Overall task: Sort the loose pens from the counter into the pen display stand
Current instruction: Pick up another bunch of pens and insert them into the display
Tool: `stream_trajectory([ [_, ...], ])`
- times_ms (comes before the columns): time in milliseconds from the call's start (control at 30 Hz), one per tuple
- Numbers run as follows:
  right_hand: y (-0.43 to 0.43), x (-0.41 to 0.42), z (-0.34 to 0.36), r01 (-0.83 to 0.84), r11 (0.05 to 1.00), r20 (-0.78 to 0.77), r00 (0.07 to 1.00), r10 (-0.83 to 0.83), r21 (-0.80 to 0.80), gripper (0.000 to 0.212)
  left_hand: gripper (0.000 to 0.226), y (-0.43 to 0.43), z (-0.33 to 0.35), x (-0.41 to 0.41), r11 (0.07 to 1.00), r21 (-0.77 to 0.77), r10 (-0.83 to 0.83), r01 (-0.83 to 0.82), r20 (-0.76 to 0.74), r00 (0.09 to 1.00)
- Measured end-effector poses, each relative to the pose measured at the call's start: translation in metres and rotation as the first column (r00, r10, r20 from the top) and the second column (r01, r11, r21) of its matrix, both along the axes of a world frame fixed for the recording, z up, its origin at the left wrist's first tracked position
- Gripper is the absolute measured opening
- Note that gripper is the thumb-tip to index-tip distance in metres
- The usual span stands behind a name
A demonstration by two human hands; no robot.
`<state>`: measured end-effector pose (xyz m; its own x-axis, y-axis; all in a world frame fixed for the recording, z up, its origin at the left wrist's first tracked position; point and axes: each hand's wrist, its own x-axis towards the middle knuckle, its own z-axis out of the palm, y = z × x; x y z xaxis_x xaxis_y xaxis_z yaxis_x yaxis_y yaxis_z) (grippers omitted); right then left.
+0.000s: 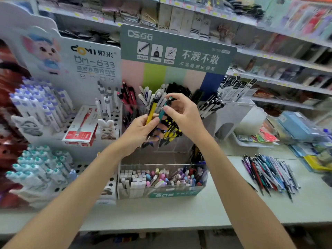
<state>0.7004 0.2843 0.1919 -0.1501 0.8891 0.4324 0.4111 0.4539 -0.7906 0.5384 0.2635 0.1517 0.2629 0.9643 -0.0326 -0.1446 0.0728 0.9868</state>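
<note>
Hands meet in front of a tiered pen display stand (162, 155) on a shop counter (179, 209). The left hand (142, 130) is closed around a small bunch of pens, held upright; a yellow pen (151, 110) stands tallest in that grasp, with darker pens below it whose number cannot be told. The right hand (181, 112), just beside and slightly above the left, pinches a teal pen (164, 109) between thumb and fingertips, its lower end near or inside the left hand's bunch; whether it is being drawn out or only steadied cannot be told.

Directly behind both hands are the stand's upper pockets, already holding white, black and red pens, and just under the left hand's fingers sits a pocket of yellow-and-black pens (171, 131). Below the wrists, the stand's front tray (161, 178) holds pastel-coloured pens and small boxes. The pile of loose pens (269, 172) lies on the counter well to the right of the right forearm, so much of the sorting seems still to do.

To do this step well, the right hand should probably lift the teal pen clear along its own length while the left keeps a firm hold, so the other pens do not slip. It would then go, tip down, into a pocket of matching pens. The crowded pockets could snag it, so a straight, gentle entry looks wise.
</note>
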Motion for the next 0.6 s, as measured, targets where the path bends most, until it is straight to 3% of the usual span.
stream_trajectory([
  [100, -0.008, 0.042, -0.001, 0.259, 0.966, -0.319, 0.914, -0.252, -0.022, 0.018, 0.025, -0.001, -0.006, 0.011, 0.999, 0.047, 0.032, -0.028, -0.107, 0.994],
  [167, -0.01, 0.071, -0.008, 0.451, 0.892, -0.354, 0.834, -0.422, -0.002, 0.02, 0.027, 0.002, -0.011, 0.015, 0.995, 0.053, 0.087, -0.08, -0.157, 0.984],
  [233, -0.013, 0.089, -0.019, 0.558, 0.829, -0.292, 0.799, -0.526, 0.033, 0.024, 0.025, 0.006, -0.014, 0.021, 0.992, -0.009, 0.125, -0.127, -0.109, 0.986],
  [333, -0.015, 0.094, -0.039, 0.585, 0.81, -0.087, 0.81, -0.58, 0.047, 0.029, 0.022, 0.005, -0.016, 0.028, 0.984, -0.082, 0.158, -0.156, 0.015, 0.987],
  [500, -0.013, 0.077, -0.073, 0.392, 0.914, 0.282, 0.892, -0.352, -0.099, 0.043, 0.015, -0.001, -0.026, 0.028, 0.993, 0.025, 0.119, -0.119, -0.036, 0.992],
  [600, -0.018, 0.074, -0.065, 0.435, 0.9, 0.215, 0.877, -0.429, 0.023, 0.054, 0.011, -0.005, -0.024, 0.026, 0.99, 0.037, 0.136, -0.136, -0.005, 0.991],
])
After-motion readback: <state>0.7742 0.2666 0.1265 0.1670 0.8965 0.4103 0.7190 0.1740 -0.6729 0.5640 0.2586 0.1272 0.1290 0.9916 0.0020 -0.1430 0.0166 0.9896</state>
